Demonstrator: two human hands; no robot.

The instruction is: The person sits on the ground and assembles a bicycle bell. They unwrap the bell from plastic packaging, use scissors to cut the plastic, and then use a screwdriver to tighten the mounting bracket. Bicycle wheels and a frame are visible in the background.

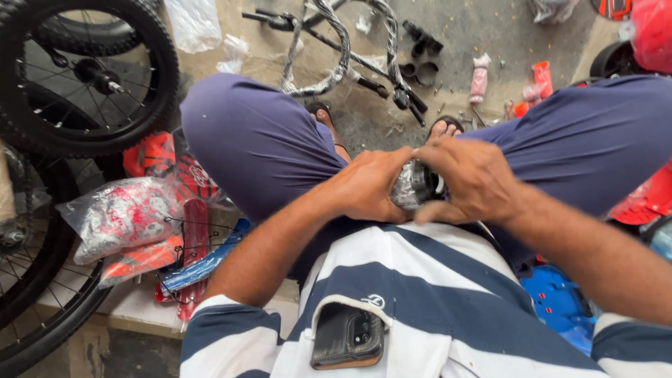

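Observation:
Both my hands meet in my lap over a small dark part wrapped in clear plastic. My left hand grips its left side with the fingers curled around it. From the right, my right hand closes over the same part, thumb and fingers pinching the wrapping. Most of the part is hidden between the two hands. I sit with knees spread in dark blue trousers, wearing a striped shirt with a phone in the chest pocket.
Black bicycle wheels stand at the left. Plastic-wrapped red and white parts lie beside my left knee. A bicycle frame with black clamps lies on the concrete floor ahead. Red parts and a blue piece sit at the right.

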